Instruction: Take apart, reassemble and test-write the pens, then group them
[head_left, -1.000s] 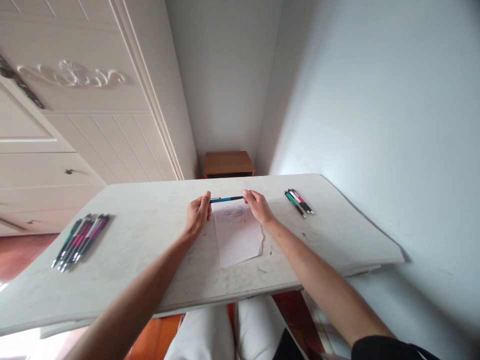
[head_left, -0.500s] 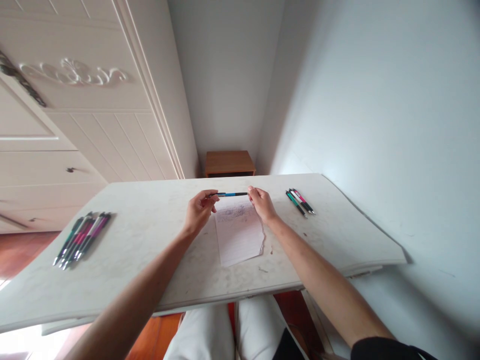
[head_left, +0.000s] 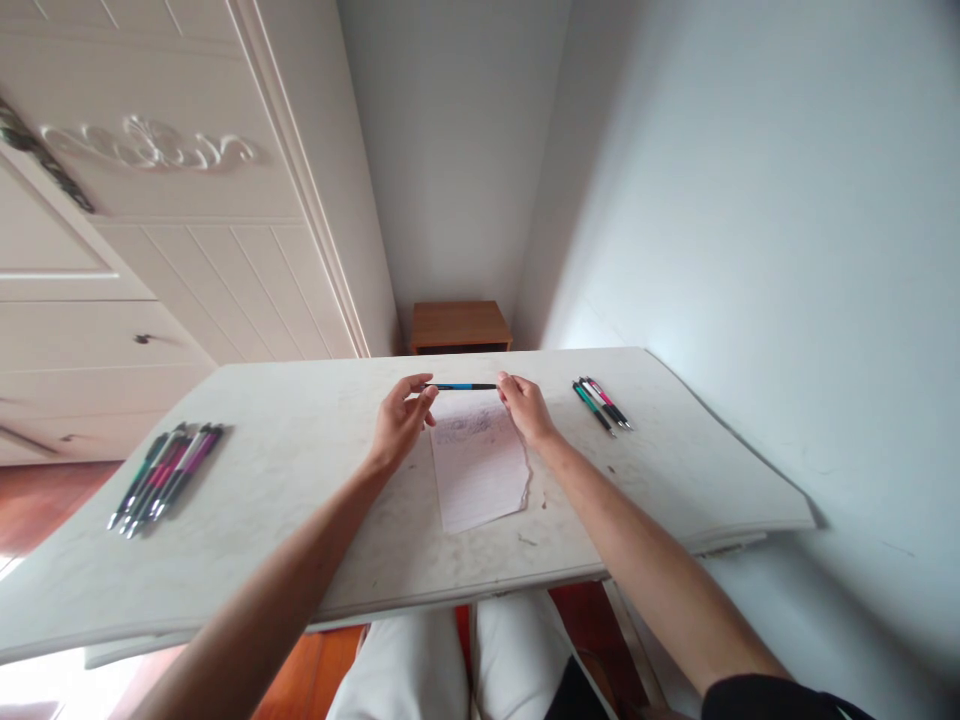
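A blue and black pen [head_left: 466, 387] is held level between my two hands, above the far edge of a sheet of paper. My left hand [head_left: 403, 418] is closed in a pinch on the pen's left end. On the black right end, the fingers of my right hand [head_left: 523, 405] are closed. Dark scribbles mark the top of the paper [head_left: 480, 480], whose right edge is torn. My fingers hide both ends of the pen.
Several pens [head_left: 165, 475] lie side by side at the left of the white table [head_left: 285, 440]. A smaller group of pens [head_left: 602, 405] lies to the right. A wall [head_left: 787, 250] borders the table's right side; a wooden stool-like piece [head_left: 461, 322] stands behind it.
The pen has rolled or turned slightly between my fingers, and my left fingers have shifted a little on its end. The paper and the other pens stay where they were.
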